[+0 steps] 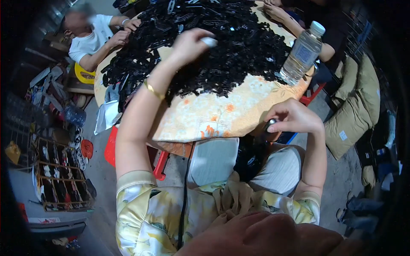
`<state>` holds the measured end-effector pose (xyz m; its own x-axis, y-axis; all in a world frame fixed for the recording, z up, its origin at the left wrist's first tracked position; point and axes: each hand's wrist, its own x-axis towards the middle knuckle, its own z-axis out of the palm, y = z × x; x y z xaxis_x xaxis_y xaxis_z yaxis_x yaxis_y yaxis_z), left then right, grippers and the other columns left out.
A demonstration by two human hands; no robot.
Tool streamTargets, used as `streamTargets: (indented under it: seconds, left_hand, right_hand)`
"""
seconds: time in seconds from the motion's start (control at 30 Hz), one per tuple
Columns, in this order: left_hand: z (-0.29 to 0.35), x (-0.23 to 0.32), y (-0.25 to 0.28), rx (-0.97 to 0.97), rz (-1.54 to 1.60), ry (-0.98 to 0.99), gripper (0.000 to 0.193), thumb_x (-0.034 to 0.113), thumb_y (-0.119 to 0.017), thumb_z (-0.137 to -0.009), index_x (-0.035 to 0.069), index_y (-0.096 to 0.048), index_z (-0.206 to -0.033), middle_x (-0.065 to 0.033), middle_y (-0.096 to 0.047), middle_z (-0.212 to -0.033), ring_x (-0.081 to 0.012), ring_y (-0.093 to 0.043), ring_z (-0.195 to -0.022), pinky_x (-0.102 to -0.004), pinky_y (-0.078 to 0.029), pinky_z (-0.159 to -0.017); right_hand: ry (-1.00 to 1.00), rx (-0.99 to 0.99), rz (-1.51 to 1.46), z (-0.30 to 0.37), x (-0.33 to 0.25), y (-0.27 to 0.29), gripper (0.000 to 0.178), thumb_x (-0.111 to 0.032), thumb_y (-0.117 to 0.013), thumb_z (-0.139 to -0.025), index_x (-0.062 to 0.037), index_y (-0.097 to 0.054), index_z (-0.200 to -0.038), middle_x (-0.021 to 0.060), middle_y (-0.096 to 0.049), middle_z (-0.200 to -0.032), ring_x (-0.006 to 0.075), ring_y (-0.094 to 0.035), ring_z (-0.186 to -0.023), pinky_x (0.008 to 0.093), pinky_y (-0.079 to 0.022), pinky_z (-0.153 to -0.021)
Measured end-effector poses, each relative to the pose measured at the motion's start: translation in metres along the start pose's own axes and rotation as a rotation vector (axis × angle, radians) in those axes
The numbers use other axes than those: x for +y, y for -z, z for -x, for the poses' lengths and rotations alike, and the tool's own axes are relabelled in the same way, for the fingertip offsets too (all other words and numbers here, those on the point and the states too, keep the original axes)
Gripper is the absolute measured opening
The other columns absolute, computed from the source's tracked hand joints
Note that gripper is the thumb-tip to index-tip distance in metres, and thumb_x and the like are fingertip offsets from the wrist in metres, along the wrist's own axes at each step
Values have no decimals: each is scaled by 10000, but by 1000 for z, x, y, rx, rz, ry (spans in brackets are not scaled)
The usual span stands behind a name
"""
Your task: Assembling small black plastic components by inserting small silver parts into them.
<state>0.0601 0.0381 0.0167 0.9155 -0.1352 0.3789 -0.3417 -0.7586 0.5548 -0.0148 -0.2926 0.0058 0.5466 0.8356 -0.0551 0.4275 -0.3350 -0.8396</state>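
A wide heap of small black pieces [239, 55] is spread over the upper centre of the frame, on a round table covered with an orange-flowered cloth [192, 115]. The left hand [190, 45] is held over the middle of this heap, its fingers bent; a small white item [209, 41] is seen at the fingertips, though whether it is gripped cannot be told. The right hand [292, 119] is held at the table's near edge, right of centre, with thumb and fingers closed on a small dark, shiny item [270, 123].

At the upper right, a transparent plastic bottle [302, 53] with a white cap is stood on the cloth beside the heap; liquid seems to be held in it, but its level cannot be made out. At the far right, stuffed beige sacks [356, 111] are piled on the floor, their contents hidden. A large transparent jug [74, 115] is seen at the left, its contents too dim to tell. At the lower left, a rack [64, 175] is filled with rows of dark and coloured articles, too blurred to name. A co-worker in a white shirt [96, 36] is seated at the upper left, both hands placed at the heap's edge.
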Motion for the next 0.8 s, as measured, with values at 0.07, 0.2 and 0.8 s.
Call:
streamTargets:
  seconds: [0.07,0.2,0.8]
  left_hand:
    - [-27,-57,18,135,-361,213,320,205,-594,-810,43,-598,-1086,-151,-636,-994,-254,-626,-832,-347,-492,-741]
    - [-51,-134,12,126,-519,206,377,181,-603,-764,80,-578,-1126,-199,-595,-1061,-357,-573,-974,-414,-458,-843]
    - [25,20,-9,68,542,58,222,78,-617,-815,26,-566,-1024,-11,-582,-794,-79,-550,-648,-199,-458,-596]
  right_hand:
    - [-1,-14,158,-7,4,-2,270,-220,-727,-744,6,-644,-867,38,-612,-699,78,-555,-655,234,-448,-606]
    - [14,636,439,-28,38,-2,222,-192,-671,-765,-5,-660,-887,142,-643,-775,233,-620,-695,329,-485,-641]
    - [162,908,796,-51,65,-19,88,-112,-629,-724,-50,-602,-781,90,-568,-732,269,-554,-781,368,-470,-663]
